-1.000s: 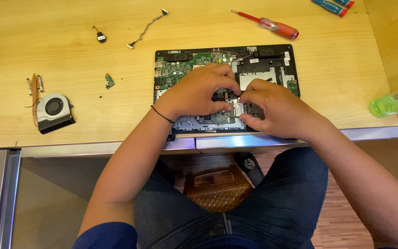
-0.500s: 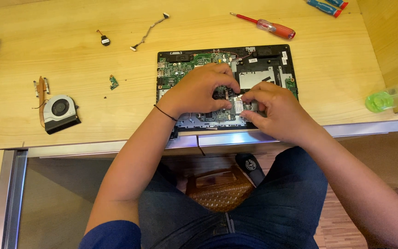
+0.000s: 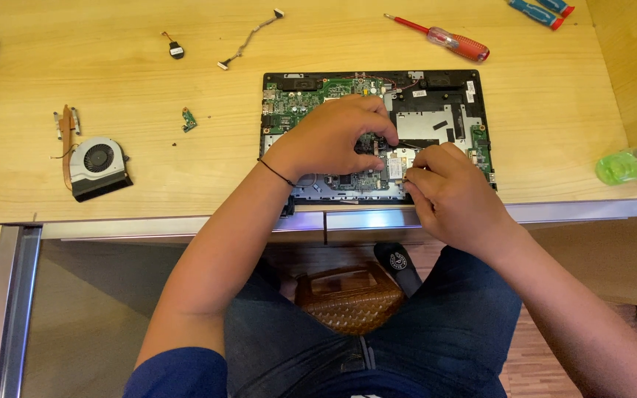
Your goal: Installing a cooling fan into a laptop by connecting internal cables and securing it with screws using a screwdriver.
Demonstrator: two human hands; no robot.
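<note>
Both hands work inside the opened laptop (image 3: 436, 110): left hand (image 3: 337, 136) pinches a black cable (image 3: 414, 144), right hand (image 3: 447, 188) pinches the small card (image 3: 394, 169) just beside it.

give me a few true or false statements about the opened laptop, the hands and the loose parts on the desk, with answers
1. Both hands rest on the opened laptop. True: the left hand and the right hand are over its circuit board.
2. The cooling fan sits inside the laptop. False: it lies on the desk, left of the laptop.
3. The red screwdriver lies beyond the laptop, untouched. True.
4. The left wrist is bare. False: it wears a thin black band.
5. The right hand holds the red screwdriver. False: it works at the laptop's near edge.
</note>
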